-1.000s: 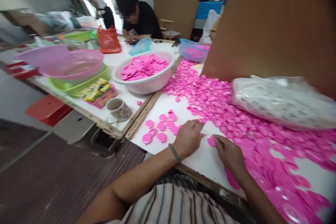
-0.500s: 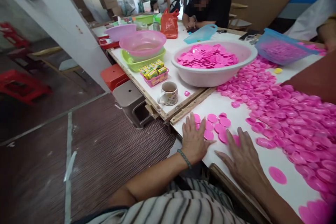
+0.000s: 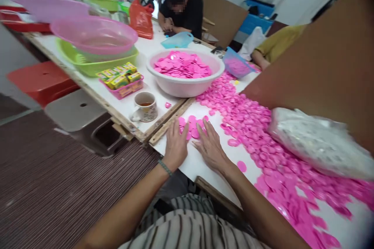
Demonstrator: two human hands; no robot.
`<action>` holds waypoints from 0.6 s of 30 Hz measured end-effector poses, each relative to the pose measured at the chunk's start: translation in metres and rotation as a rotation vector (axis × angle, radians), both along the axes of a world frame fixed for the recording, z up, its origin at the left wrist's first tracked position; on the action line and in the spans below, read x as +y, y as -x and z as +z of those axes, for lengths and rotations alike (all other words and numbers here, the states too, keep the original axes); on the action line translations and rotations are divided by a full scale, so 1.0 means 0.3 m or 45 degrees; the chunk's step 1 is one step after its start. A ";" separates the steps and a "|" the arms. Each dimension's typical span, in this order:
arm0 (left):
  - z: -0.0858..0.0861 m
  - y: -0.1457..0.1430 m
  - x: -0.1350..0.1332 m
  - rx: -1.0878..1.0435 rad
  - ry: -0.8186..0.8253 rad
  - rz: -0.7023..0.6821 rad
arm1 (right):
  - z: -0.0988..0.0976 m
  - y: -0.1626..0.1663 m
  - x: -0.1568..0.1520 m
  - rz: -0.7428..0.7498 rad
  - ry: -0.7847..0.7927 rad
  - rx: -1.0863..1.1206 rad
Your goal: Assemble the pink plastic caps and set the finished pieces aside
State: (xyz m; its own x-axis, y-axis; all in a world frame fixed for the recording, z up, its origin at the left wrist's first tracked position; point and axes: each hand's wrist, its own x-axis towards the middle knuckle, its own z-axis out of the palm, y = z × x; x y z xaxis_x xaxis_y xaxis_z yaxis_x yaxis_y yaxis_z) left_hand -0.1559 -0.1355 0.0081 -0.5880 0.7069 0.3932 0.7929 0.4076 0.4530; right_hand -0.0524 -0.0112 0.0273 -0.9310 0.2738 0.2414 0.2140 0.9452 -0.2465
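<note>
Several flat pink plastic discs (image 3: 193,125) lie in a small cluster on the white tabletop. My left hand (image 3: 176,146), with a green beaded bracelet at its wrist, rests at the left side of the cluster, fingers stretched out. On the right side, my right hand (image 3: 210,146) lies with its fingers spread, the tips at the discs. Neither hand has anything gripped in it. A single pink disc (image 3: 241,166) sits apart, right of my right hand. Beyond the cluster stands a white basin (image 3: 186,85) heaped with pink discs.
Small pink shell-shaped pieces (image 3: 248,124) cover the table's right side, beside a filled plastic bag (image 3: 315,140) and brown board (image 3: 306,66). A mug (image 3: 149,111) and pink basket (image 3: 127,90) stand at left. A person in black (image 3: 193,11) sits opposite; a yellow sleeve (image 3: 280,42) shows.
The view has swung to the right, bringing the plastic bag and yellow sleeve into sight. My hands have come closer together around the discs, which lie more tightly grouped.
</note>
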 end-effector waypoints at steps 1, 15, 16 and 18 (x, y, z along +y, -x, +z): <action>0.015 -0.009 -0.008 -0.004 -0.034 -0.020 | 0.027 -0.043 0.017 -0.054 0.021 0.062; 0.064 -0.259 0.419 -0.083 0.243 -0.695 | -0.051 -0.534 0.091 -0.613 0.133 -0.012; 0.055 -0.273 0.440 -0.080 0.304 -0.719 | -0.063 -0.526 0.085 -0.574 0.095 -0.042; 0.042 -0.291 0.454 -0.069 0.387 -0.730 | -0.081 -0.508 0.077 -0.519 0.041 -0.062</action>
State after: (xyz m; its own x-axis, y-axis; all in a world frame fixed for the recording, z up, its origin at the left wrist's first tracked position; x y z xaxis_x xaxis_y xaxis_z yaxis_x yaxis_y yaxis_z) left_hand -0.0687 0.0007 0.0208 -0.0976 0.9895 0.1065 0.9019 0.0427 0.4297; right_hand 0.0998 0.0118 0.0030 -0.7550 0.6291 0.1849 0.5814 0.7727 -0.2549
